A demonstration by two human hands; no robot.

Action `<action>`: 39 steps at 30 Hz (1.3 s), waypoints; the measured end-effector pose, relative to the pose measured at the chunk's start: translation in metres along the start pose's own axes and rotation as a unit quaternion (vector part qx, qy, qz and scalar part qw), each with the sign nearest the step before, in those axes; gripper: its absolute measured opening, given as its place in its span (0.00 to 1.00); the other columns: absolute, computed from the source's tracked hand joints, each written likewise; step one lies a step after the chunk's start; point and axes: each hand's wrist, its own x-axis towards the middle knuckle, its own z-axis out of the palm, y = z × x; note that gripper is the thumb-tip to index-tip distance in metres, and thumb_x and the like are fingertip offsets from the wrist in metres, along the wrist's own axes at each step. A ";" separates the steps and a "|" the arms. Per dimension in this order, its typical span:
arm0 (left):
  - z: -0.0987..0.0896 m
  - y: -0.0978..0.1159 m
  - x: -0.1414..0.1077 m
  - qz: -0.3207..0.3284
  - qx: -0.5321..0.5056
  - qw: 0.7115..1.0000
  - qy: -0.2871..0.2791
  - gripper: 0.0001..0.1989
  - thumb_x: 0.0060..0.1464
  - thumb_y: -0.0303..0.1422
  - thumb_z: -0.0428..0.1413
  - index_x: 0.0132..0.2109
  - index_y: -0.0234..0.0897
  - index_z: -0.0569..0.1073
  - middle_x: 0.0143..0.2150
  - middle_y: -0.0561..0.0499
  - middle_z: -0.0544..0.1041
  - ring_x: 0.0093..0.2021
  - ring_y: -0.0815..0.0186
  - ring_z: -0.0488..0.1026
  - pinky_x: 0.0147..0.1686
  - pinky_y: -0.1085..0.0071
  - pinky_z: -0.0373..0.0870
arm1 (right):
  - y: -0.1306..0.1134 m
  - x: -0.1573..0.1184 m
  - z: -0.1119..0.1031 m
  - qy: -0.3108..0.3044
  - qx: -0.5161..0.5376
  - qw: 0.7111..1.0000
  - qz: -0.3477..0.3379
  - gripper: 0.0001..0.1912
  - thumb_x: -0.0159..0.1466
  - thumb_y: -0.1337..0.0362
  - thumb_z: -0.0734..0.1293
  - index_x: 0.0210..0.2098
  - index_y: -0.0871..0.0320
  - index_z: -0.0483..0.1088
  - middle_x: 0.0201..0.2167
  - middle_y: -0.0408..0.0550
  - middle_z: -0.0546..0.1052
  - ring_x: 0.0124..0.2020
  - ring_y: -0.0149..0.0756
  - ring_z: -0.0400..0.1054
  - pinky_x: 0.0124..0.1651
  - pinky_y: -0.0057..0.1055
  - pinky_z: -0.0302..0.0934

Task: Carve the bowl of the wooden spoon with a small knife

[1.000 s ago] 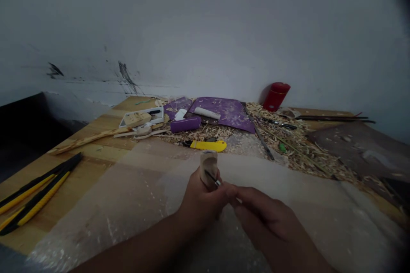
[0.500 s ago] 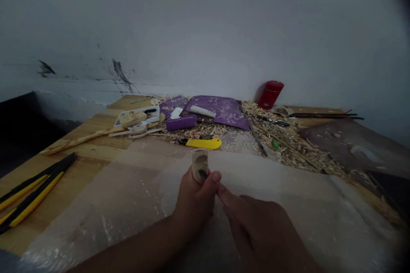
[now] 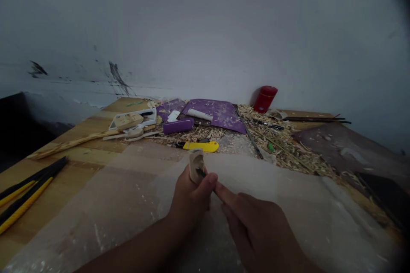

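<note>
A small pale wooden piece (image 3: 196, 158) with a scooped hollow stands tilted in my left hand (image 3: 188, 200), whose fingers are wrapped round it. My right hand (image 3: 259, 222) is closed on a carving tool (image 3: 200, 172). Only the tool's dark tip shows, set against the hollow; its handle is hidden by my fingers. My left thumb presses beside the tool, close to my right index finger. Just beyond my hands lies a yellow utility knife (image 3: 201, 146).
Wood shavings (image 3: 288, 149) cover the table's back and right. A white tray (image 3: 155, 116) with wooden pieces stands back left. Yellow-and-black handled cutters (image 3: 35, 187) lie at the left. A red canister (image 3: 265, 99) leans on the wall behind. Plastic wrap (image 3: 128, 204) covers the table front.
The view has shifted slightly, so the table things appear a little further left. The wooden piece and carving tool stay together in my hands, with only a slight change in the tip's position.
</note>
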 end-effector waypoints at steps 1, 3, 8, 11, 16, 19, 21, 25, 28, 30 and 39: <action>-0.002 0.000 0.001 0.008 0.004 1.000 0.002 0.19 0.41 0.47 0.56 0.28 0.38 0.59 0.13 0.62 0.61 0.11 0.76 0.56 0.10 0.79 0.54 | 0.001 -0.001 -0.001 -0.002 -0.016 1.000 -0.004 0.21 0.62 0.69 0.53 0.54 0.58 0.56 0.24 0.44 0.73 0.21 0.35 0.68 0.22 0.29 0.57; -0.003 0.000 0.001 0.016 0.001 1.000 -0.002 0.18 0.41 0.45 0.58 0.29 0.38 0.60 0.13 0.62 0.62 0.11 0.77 0.56 0.11 0.80 0.55 | 0.003 -0.003 -0.002 -0.002 -0.053 0.999 -0.012 0.21 0.62 0.69 0.53 0.54 0.57 0.56 0.22 0.43 0.72 0.19 0.35 0.66 0.20 0.29 0.55; -0.003 -0.001 0.000 0.009 -0.025 0.999 -0.038 0.16 0.44 0.43 0.56 0.30 0.38 0.59 0.13 0.62 0.62 0.12 0.76 0.56 0.12 0.79 0.53 | 0.004 -0.005 -0.005 0.001 -0.124 0.992 -0.030 0.22 0.60 0.69 0.54 0.55 0.58 0.56 0.19 0.42 0.70 0.15 0.34 0.65 0.17 0.29 0.52; -0.002 -0.003 -0.003 0.030 0.007 0.999 -0.018 0.16 0.44 0.43 0.56 0.30 0.39 0.59 0.15 0.62 0.61 0.13 0.76 0.56 0.13 0.78 0.54 | 0.005 -0.006 -0.006 -0.010 -0.156 0.987 -0.046 0.24 0.58 0.70 0.55 0.54 0.60 0.56 0.19 0.42 0.71 0.15 0.34 0.65 0.17 0.29 0.51; -0.002 -0.007 -0.006 0.076 0.085 0.993 0.033 0.14 0.45 0.42 0.54 0.33 0.38 0.62 0.21 0.58 0.62 0.17 0.75 0.56 0.16 0.77 0.56 | 0.002 -0.007 0.001 0.029 -0.181 0.981 -0.059 0.22 0.58 0.70 0.53 0.52 0.62 0.56 0.17 0.42 0.70 0.13 0.34 0.63 0.15 0.30 0.46; -0.003 -0.009 -0.007 0.067 0.092 0.993 0.035 0.13 0.48 0.43 0.51 0.34 0.38 0.61 0.23 0.58 0.62 0.18 0.74 0.56 0.18 0.76 0.57 | 0.000 -0.006 0.006 0.060 -0.177 0.980 -0.064 0.20 0.59 0.71 0.52 0.51 0.63 0.55 0.17 0.43 0.70 0.13 0.34 0.63 0.16 0.30 0.46; -0.003 -0.010 -0.007 0.059 0.098 0.992 0.043 0.13 0.49 0.43 0.51 0.34 0.38 0.61 0.24 0.57 0.62 0.20 0.74 0.57 0.19 0.76 0.58 | 0.000 -0.006 0.008 0.038 -0.164 0.984 -0.063 0.21 0.60 0.70 0.52 0.53 0.64 0.54 0.18 0.43 0.71 0.14 0.34 0.64 0.17 0.30 0.47; -0.002 -0.008 -0.008 0.048 0.081 0.994 0.050 0.14 0.49 0.44 0.51 0.33 0.38 0.61 0.24 0.57 0.62 0.20 0.74 0.56 0.19 0.76 0.58 | 0.003 -0.007 0.013 0.031 -0.144 0.987 -0.056 0.21 0.60 0.70 0.53 0.54 0.64 0.52 0.20 0.43 0.71 0.16 0.33 0.64 0.18 0.30 0.48; -0.003 -0.005 -0.007 0.033 0.060 0.997 0.048 0.14 0.48 0.45 0.50 0.32 0.38 0.61 0.21 0.58 0.61 0.18 0.74 0.56 0.18 0.76 0.57 | 0.005 -0.006 0.016 0.041 -0.143 0.987 -0.064 0.22 0.60 0.70 0.53 0.55 0.64 0.51 0.20 0.43 0.71 0.16 0.34 0.64 0.18 0.30 0.48; -0.003 -0.004 -0.006 0.022 0.044 0.998 0.044 0.15 0.48 0.46 0.51 0.31 0.39 0.60 0.19 0.60 0.59 0.16 0.75 0.54 0.17 0.77 0.56 | 0.004 -0.005 0.016 0.047 -0.140 0.987 -0.066 0.22 0.60 0.70 0.53 0.55 0.64 0.51 0.20 0.44 0.71 0.16 0.35 0.65 0.18 0.30 0.50; 0.002 -0.008 0.000 -0.023 -0.058 0.996 -0.058 0.19 0.43 0.49 0.54 0.31 0.40 0.59 0.13 0.62 0.60 0.10 0.74 0.54 0.11 0.77 0.50 | 0.000 0.004 0.002 0.050 -0.038 0.998 0.001 0.19 0.62 0.70 0.53 0.50 0.61 0.63 0.23 0.46 0.74 0.21 0.34 0.68 0.23 0.29 0.59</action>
